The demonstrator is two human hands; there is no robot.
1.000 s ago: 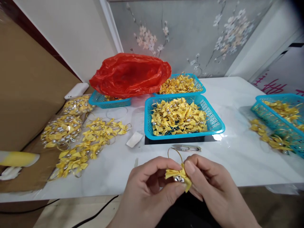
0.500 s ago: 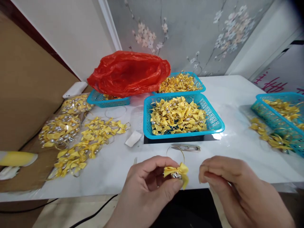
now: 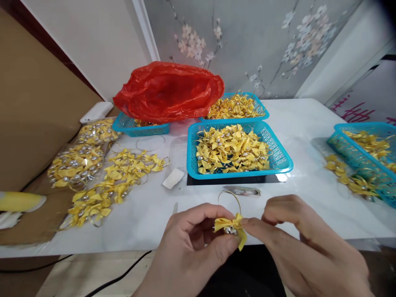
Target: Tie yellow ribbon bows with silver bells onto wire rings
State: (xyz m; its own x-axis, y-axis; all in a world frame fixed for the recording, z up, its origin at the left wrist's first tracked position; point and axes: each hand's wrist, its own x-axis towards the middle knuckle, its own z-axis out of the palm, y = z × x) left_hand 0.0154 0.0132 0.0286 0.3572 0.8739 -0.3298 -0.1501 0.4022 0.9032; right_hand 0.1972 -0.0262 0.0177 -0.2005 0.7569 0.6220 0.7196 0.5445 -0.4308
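Observation:
My left hand (image 3: 198,243) pinches a yellow ribbon bow (image 3: 229,224) between thumb and fingers. Silvery beads show at the middle of the bow, and a thin gold wire ring (image 3: 237,199) rises above it. My right hand (image 3: 297,239) is at the bow's right side, one outstretched digit touching the ribbon. Its other fingers are bent and apart from that digit, with nothing visible in them. Just beyond the ring lie small metal thread snips (image 3: 244,191). The far side of the bow is hidden by my left fingers.
A blue basket (image 3: 238,176) full of yellow bows stands ahead, with more baskets behind and at right (image 3: 361,165). A red plastic bag (image 3: 168,93) covers the back left one. Loose bows (image 3: 119,175), bagged bows (image 3: 77,163) and a white paper scrap (image 3: 173,178) lie left.
My right hand has moved left to the bow, its pinched fingers parting and one digit now touching the ribbon. My left hand keeps its hold on the bow. The view has shifted slightly.

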